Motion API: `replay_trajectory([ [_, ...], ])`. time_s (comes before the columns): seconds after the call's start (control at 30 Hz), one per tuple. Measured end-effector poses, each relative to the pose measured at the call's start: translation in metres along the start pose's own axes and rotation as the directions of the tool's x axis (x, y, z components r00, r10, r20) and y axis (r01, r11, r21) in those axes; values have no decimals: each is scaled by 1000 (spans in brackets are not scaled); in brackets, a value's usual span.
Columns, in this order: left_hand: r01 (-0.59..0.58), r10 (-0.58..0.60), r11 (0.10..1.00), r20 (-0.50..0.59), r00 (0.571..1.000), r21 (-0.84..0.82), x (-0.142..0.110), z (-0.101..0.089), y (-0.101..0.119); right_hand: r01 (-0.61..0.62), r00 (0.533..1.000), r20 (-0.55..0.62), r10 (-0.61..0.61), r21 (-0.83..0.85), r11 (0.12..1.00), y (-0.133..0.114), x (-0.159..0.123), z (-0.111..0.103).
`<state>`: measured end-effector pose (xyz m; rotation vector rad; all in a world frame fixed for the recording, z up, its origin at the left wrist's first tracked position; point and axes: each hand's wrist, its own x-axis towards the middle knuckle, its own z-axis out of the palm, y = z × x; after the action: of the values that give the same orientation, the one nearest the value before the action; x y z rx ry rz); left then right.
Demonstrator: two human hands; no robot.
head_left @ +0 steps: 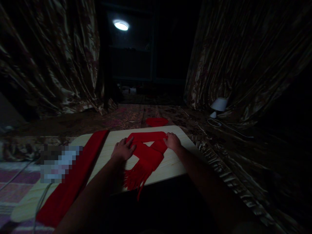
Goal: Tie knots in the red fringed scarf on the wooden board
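A red fringed scarf lies on a pale wooden board, arranged in a loop with its ends crossed. Its fringe hangs toward me at the near edge. My left hand rests on the loop's left side, its thumb and fingers spread over the cloth. At the upper right corner, my right hand has the scarf's edge between thumb and fingers. A long folded strip of red cloth lies across the board's left part, apart from the scarf.
Another red item lies beyond the board's far edge. A small white lamp with a cord stands at the right. Patterned curtains hang on both sides. A blurred-out patch covers something at the left, near a cable. The room is dark.
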<state>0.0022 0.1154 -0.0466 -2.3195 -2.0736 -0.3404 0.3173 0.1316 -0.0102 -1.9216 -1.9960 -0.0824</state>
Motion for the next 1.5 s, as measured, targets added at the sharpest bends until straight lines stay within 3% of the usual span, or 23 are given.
replay_trajectory([
  [0.1, -10, 10, 1000, -13, 1000, 0, 0, 1, 0, 213, 976, -57, -211, 40, 976, -13, -2, -3],
  [0.2, -9, 9, 1000, -14, 1000, -1, 1, 3, -2, 451, 892, -22, -452, 136, 882, -32, -2, -3],
  [0.27, -9, 9, 1000, -19, 1000, -1, 2, 5, -3, 517, 853, -3, -522, 138, 845, -45, -1, -1],
  [0.33, -14, 14, 1000, -22, 1000, -2, 2, 5, -3, 532, 844, 15, -536, 101, 841, -55, 2, 2],
  [0.6, -13, 13, 1000, -17, 1000, -2, 1, 5, -3, 479, 871, 133, -474, -9, 878, -71, 11, 16],
  [1.1, -22, 22, 1000, -37, 999, -10, 2, 8, -5, 463, 882, 139, -451, -70, 884, -65, 20, 27],
  [1.3, -16, 15, 1000, -36, 999, -16, 2, 7, -5, 299, 954, 31, -298, -49, 953, -54, 25, 19],
  [1.5, -12, 11, 1000, -28, 1000, -27, 1, 5, -4, 15, 999, -37, -17, -74, 997, -22, 30, 13],
])
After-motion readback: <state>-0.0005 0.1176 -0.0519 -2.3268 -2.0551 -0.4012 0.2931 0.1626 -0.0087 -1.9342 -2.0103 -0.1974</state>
